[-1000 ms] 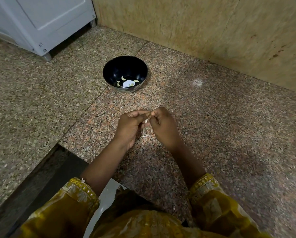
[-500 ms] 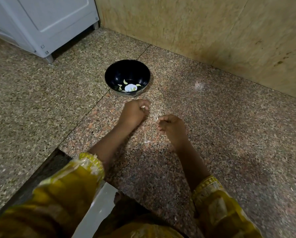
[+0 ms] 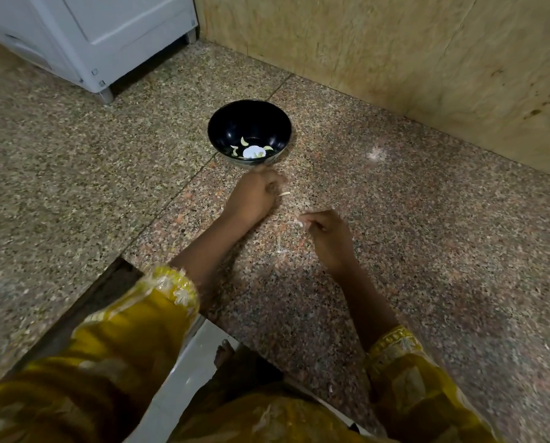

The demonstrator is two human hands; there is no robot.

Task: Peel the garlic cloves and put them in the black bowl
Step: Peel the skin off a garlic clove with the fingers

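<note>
Nearest, at the edge of the desk [image 3: 427,282]: two yellow sleeves [image 3: 158,302], both forearms stretched out over the speckled stone.

A little farther, the right hand [image 3: 328,241]: fingers curled in, pinching what looks like a pale wisp of skin [image 3: 296,222] just above the desk. Was pressed against the other hand a second ago, working one clove between them. Now parted from it and left behind with the waste. More pale scraps [image 3: 280,247] on the stone just beside the wrist.

Beyond that, the left hand [image 3: 254,196]: fingers bunched, gripping a garlic clove [image 3: 283,194] poking out pale at the tips. Blurred, so cannot tell how bare. Has moved up from the middle of the desk and now sits just short of the black bowl [image 3: 232,123], knuckles near the front rim, not yet over it.

Most likely means peeling of this clove done and the drop into the bowl under way. Calls for only a short lift over the rim and a release.

In the bowl itself: a few peeled cloves [image 3: 244,141] on the bottom around a white patch, same as before.

Farthest: a white appliance [image 3: 107,36] at the left and the tan wall [image 3: 395,59] behind.
</note>
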